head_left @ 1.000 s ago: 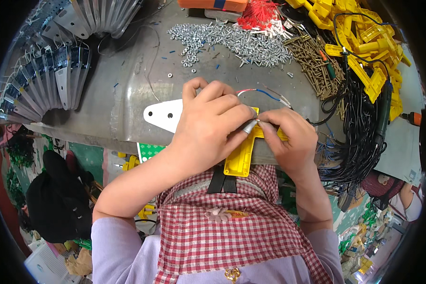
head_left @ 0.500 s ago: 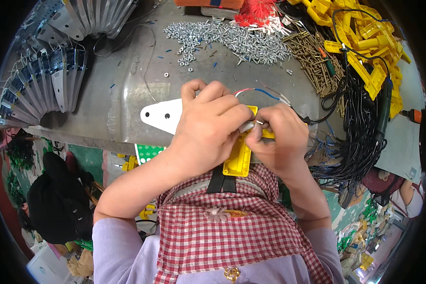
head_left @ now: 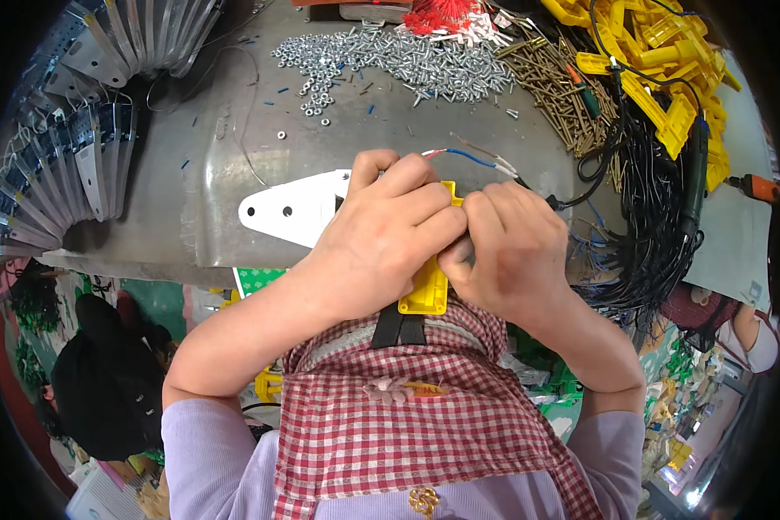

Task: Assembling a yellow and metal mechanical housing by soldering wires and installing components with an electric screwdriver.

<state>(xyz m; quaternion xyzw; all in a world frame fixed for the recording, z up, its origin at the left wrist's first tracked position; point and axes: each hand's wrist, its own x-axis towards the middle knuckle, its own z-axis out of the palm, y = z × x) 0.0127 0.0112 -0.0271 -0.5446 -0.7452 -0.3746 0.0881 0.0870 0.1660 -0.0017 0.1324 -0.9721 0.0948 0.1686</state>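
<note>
Yellow plastic part (head_left: 426, 290) clamped between both hands at the near edge of the grey metal surface (head_left: 234, 182).

Left hand (head_left: 381, 238) wraps over the part from the left, fingers curled tight on it and on the white metal plate (head_left: 290, 208) that sticks out beyond the knuckles; right hand (head_left: 507, 247) closes on the part from the right, its grip pinched together where the two hands meet. Red and blue wires (head_left: 472, 156) rise from behind the fingers toward the far side. Toward the far edge lie a heap of silver screws (head_left: 399, 56) and a heap of brass screws (head_left: 555, 82); yellow parts (head_left: 659, 61) and black cables (head_left: 659, 199) crowd the right side, metal brackets (head_left: 69, 147) the left.
</note>
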